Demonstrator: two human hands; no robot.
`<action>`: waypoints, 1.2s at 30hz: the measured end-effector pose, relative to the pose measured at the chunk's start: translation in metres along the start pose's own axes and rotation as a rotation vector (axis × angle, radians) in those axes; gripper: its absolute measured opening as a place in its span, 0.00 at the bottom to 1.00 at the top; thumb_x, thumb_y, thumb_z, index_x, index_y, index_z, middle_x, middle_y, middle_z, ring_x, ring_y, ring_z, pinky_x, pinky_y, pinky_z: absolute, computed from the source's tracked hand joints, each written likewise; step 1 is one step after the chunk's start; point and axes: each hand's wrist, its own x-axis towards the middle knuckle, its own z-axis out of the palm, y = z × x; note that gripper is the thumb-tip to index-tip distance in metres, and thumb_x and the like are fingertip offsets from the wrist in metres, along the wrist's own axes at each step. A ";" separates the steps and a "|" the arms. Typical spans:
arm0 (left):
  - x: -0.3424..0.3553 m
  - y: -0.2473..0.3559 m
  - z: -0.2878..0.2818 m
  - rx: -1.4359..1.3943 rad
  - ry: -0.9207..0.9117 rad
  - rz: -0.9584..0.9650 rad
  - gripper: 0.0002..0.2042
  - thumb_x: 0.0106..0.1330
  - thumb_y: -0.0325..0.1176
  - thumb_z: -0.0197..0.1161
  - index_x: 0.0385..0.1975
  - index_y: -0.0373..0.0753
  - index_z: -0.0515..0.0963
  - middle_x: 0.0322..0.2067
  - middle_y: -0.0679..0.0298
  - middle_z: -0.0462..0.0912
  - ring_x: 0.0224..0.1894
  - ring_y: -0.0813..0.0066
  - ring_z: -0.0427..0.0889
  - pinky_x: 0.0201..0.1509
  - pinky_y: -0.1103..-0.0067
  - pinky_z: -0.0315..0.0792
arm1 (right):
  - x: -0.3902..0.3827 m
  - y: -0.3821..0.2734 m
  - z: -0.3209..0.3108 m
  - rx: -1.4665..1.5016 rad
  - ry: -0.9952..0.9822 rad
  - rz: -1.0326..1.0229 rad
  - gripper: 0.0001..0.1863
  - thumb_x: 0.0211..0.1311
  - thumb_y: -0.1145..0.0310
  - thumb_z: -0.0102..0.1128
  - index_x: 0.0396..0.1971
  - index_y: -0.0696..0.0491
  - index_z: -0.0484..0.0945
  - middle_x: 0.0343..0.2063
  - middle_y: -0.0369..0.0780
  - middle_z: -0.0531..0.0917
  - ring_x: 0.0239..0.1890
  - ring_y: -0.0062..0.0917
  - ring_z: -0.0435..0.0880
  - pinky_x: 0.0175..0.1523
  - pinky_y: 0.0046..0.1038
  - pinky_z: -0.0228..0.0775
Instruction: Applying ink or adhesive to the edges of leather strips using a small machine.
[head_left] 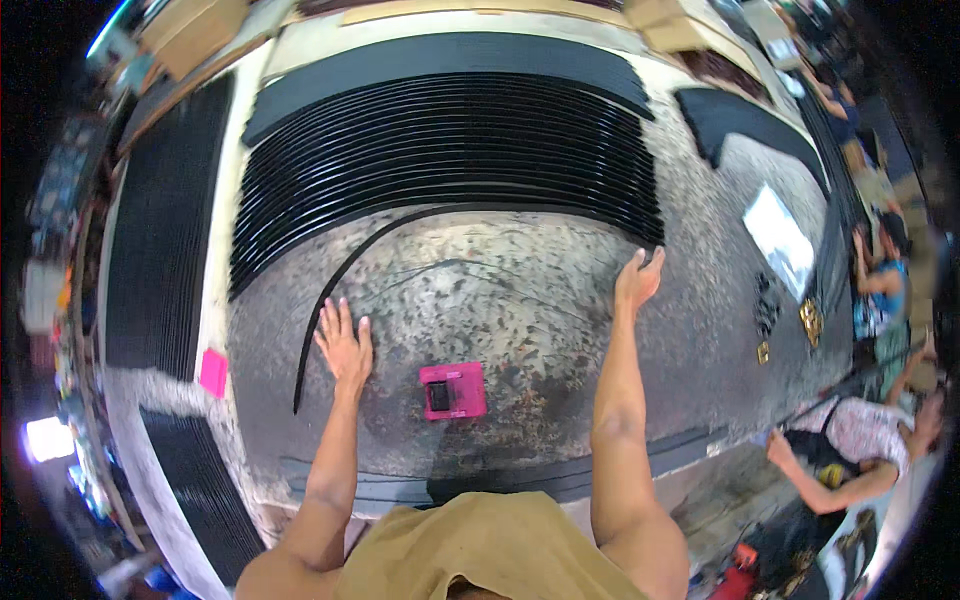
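A long, thin black strip lies curved on the worn table, its left end bent toward me. My left hand rests with fingers spread just inside that bent end, seemingly flat on the table. At the strip's right end, my right hand has its thumb and fingers closed around the tip, beside the ends of other strips. Beyond lies a wide row of glossy black strips, side by side. Between my forearms sits a pink square block bearing a small black piece.
Stacks of black strips fill the left side. A pink pad lies at the left edge. To the right are a clear plastic bag, gold-coloured parts and a black bundle. Another person sits at the lower right.
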 end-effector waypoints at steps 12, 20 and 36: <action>0.063 -0.018 -0.016 0.023 -0.010 0.077 0.30 0.72 0.53 0.47 0.72 0.49 0.58 0.75 0.59 0.50 0.76 0.56 0.47 0.74 0.47 0.38 | -0.206 -0.220 0.119 -0.021 -0.926 -1.000 0.28 0.72 0.54 0.44 0.67 0.50 0.64 0.70 0.39 0.62 0.73 0.34 0.57 0.74 0.52 0.42; 0.089 -0.084 -0.032 0.070 -0.020 0.065 0.30 0.73 0.55 0.45 0.73 0.54 0.57 0.75 0.62 0.48 0.77 0.59 0.46 0.75 0.49 0.36 | -0.207 -0.224 0.131 -0.134 -0.904 -0.981 0.30 0.74 0.48 0.37 0.69 0.47 0.63 0.72 0.36 0.60 0.75 0.32 0.53 0.76 0.52 0.36; 0.089 -0.149 -0.040 0.170 0.115 -0.263 0.37 0.72 0.59 0.42 0.73 0.39 0.53 0.74 0.58 0.50 0.76 0.59 0.47 0.76 0.54 0.41 | -0.175 -0.180 0.096 -0.069 -0.870 -0.855 0.28 0.72 0.53 0.46 0.66 0.52 0.66 0.70 0.39 0.63 0.74 0.33 0.56 0.75 0.48 0.39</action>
